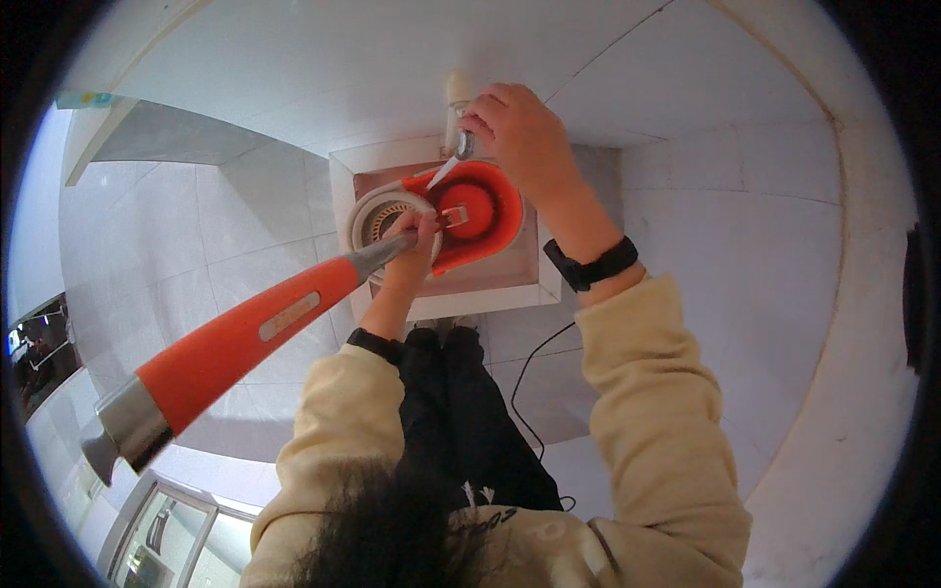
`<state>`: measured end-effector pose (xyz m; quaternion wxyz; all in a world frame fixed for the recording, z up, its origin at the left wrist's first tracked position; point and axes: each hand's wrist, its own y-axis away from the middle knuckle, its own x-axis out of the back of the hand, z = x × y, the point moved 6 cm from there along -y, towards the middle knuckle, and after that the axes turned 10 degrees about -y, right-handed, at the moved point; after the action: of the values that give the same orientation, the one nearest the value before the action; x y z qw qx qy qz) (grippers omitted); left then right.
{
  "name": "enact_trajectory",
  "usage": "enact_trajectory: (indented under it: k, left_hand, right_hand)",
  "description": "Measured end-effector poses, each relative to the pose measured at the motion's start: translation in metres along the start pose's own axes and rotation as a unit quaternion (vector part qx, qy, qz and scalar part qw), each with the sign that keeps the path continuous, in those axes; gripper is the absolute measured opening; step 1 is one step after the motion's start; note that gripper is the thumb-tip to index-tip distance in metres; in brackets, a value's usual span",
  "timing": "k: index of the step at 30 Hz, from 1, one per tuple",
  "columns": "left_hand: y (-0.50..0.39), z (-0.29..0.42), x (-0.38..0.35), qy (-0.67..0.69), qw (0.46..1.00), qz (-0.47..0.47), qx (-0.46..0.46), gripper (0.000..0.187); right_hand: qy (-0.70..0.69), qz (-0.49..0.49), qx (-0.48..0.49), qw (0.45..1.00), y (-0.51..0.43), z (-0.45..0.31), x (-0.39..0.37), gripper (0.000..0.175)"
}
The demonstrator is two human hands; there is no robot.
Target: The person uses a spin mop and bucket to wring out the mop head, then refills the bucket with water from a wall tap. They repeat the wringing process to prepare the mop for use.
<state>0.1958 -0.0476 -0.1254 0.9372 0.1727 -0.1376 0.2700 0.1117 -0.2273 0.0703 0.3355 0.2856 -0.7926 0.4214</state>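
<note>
My left hand (413, 246) is wrapped around the grey metal pole of a mop, whose thick orange handle (250, 342) slants toward the lower left. The mop's lower end reaches over an orange mop bucket (509, 202), with a white hinged joint (456, 215) showing inside it. At the bucket's left side sits a white spin basket (360, 220), partly hidden by my left hand. With its fingers on the top of a metal faucet (465, 143), my right hand (523, 140) is above the bucket. A white stream of water (442, 175) runs from the spout into the bucket.
The bucket stands in a low square mop basin (485, 298) with a white raised rim, against a pale wall (353, 66). A black cord (518, 389) trails over the tiled floor (250, 287) beside my legs. A framed window or door (176, 529) is at lower left.
</note>
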Motion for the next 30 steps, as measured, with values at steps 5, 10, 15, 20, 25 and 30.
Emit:
enact_trajectory:
  k: [5, 10, 15, 20, 25, 30]
  left_hand:
    - [0.005, 0.015, -0.001, -0.019, 0.998, 0.053, -0.005, 0.025]
    - [0.003, 0.025, -0.002, -0.018, 0.996, 0.067, -0.049, 0.027]
    - [0.006, 0.022, -0.002, -0.009, 0.997, 0.067, -0.044, 0.028]
    - [0.008, 0.011, -0.004, 0.059, 0.997, 0.035, 0.028, 0.027]
    - [0.005, 0.021, 0.002, -0.023, 0.999, 0.023, -0.001, 0.025]
    - [0.011, 0.064, 0.017, 0.111, 0.993, -0.008, -0.034, 0.019]
  right_hand:
    - [-0.04, -0.036, -0.031, 0.998, -0.001, 0.009, -0.011, 0.015]
    - [-0.037, -0.006, -0.027, 0.999, 0.0, 0.008, -0.009, 0.016]
    - [-0.031, 0.008, -0.042, 0.999, -0.001, 0.003, -0.007, 0.015]
    - [-0.055, 0.009, -0.043, 0.998, 0.002, 0.009, -0.012, 0.013]
    - [-0.29, 0.222, -0.256, 0.895, 0.054, 0.049, -0.03, 0.024]
    - [-0.698, 0.227, -0.529, 0.426, 0.135, 0.065, -0.153, 0.026]
